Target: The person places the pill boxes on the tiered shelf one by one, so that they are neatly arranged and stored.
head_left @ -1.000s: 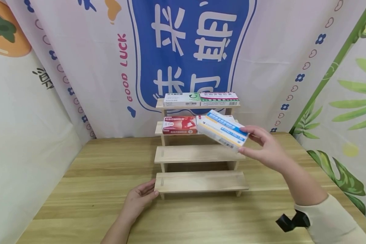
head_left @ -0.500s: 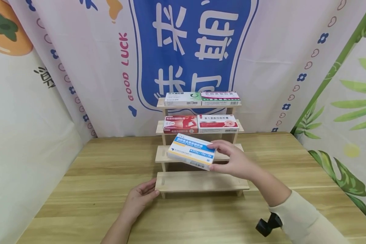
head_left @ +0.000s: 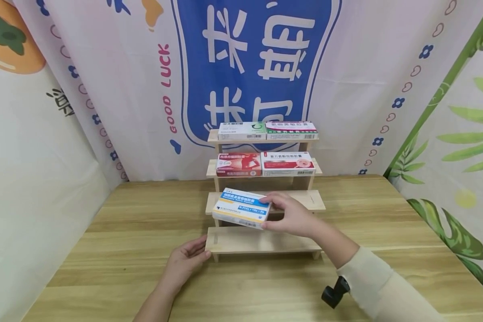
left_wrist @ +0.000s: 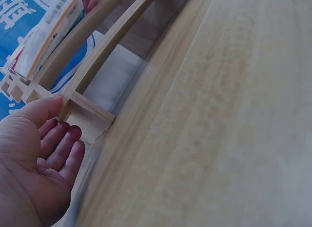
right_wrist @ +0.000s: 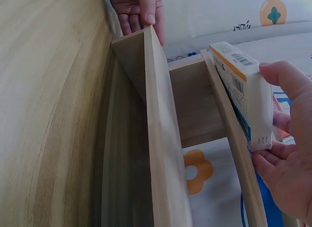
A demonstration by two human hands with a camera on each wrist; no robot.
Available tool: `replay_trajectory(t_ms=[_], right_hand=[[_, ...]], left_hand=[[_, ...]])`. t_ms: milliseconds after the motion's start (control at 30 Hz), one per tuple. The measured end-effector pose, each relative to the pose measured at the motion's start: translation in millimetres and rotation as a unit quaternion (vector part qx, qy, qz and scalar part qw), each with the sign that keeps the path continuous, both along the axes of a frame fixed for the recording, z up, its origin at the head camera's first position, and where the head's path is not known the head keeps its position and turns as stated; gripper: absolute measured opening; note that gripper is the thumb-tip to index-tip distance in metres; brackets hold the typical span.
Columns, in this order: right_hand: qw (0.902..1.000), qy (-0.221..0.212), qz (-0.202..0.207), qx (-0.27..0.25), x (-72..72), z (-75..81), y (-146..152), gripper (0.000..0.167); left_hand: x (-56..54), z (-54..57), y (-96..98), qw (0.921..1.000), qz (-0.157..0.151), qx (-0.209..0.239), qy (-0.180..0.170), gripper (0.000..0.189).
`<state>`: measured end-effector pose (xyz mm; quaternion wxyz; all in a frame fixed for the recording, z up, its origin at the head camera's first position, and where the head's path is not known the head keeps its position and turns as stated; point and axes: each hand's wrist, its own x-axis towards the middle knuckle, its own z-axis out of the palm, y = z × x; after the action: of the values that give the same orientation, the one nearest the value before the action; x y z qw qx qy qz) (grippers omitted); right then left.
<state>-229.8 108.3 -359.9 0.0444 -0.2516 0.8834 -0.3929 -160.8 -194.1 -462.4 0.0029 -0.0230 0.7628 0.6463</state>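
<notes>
My right hand (head_left: 291, 215) pinches a white, blue and yellow medicine box (head_left: 241, 208) by its right end. The box is slightly tilted, over the left part of the second-lowest step of a wooden tiered display stand (head_left: 265, 239). In the right wrist view the medicine box (right_wrist: 243, 90) stands close to a step's edge; I cannot tell whether it touches. My left hand (head_left: 185, 261) holds the left end of the lowest step. Its thumb lies on the board's edge in the left wrist view, with the other fingers (left_wrist: 61, 144) curled below.
On the top step lie a white-green box (head_left: 241, 130) and a white-purple-green box (head_left: 291, 130). One step lower are a red box (head_left: 239, 164) and a white-red box (head_left: 287, 163). A printed cloth (head_left: 346, 80) hangs behind the wooden table (head_left: 153, 214).
My right hand has carried the blue-and-white medicine box left and down from in front of the white-red box to the second-lowest step. My left hand has stayed at the stand.
</notes>
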Motion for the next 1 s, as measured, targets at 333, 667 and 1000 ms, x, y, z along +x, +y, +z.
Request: replay_trajectory(t_ms=[333, 667, 1000], right_hand=[[0.9995, 0.002, -0.017, 0.028, -4.9, -4.4, -3, 0.053], [0.9964, 0.056, -0.054, 0.033, 2.8, -8.1, -6, 0.046], [0.9936, 0.082, -0.075, 0.017, 0.0, -13.4, -4, 0.044]], left_hand=[[0.8, -1.3, -0.2, 1.0000, -0.001, 0.001, -0.002, 0.050], [1.7, -0.2, -1.1, 1.0000, 0.004, -0.004, -0.006, 0.050], [2.4, -1.1, -1.0, 1.0000, 0.002, 0.004, -0.008, 0.049]])
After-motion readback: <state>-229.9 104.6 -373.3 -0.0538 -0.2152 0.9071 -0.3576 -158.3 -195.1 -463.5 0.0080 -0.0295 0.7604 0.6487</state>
